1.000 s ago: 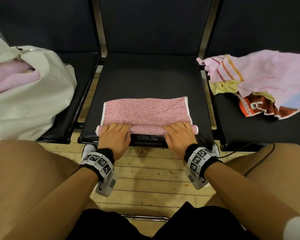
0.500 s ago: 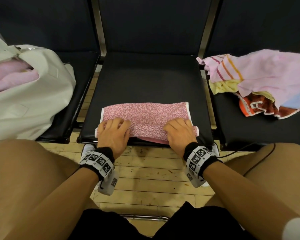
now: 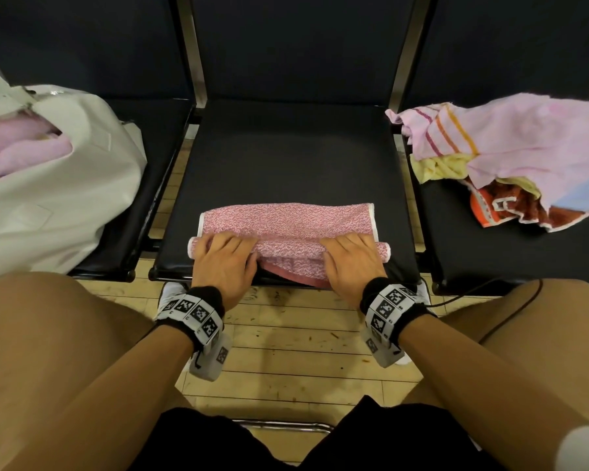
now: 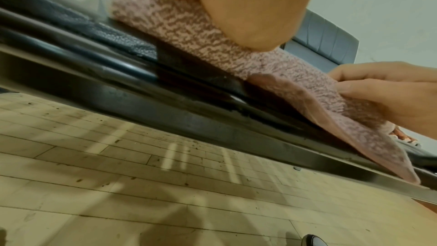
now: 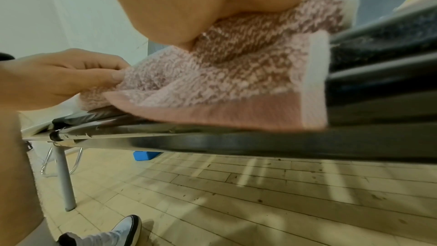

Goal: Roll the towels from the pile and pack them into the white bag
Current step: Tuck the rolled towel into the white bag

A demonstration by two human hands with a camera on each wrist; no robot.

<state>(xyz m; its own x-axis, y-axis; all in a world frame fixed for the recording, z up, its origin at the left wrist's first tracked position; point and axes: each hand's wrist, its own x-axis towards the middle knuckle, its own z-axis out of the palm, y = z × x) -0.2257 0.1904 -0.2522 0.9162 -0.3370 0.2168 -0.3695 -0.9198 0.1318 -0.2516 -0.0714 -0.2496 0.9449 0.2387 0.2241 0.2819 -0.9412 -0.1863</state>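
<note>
While half rolled, pink speckled towel [image 3: 286, 222] (white edged), near flap drooping.

Even indoor light, head view sharp, edges bowed; wrist views soft, streaked floor [image 4: 165, 184] reflections.

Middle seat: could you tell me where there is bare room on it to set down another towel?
Bare cushion lies on the middle seat between the backrest and the speckled pink towel. The front edge is crowded: left hand and right hand press the roll there.
</note>
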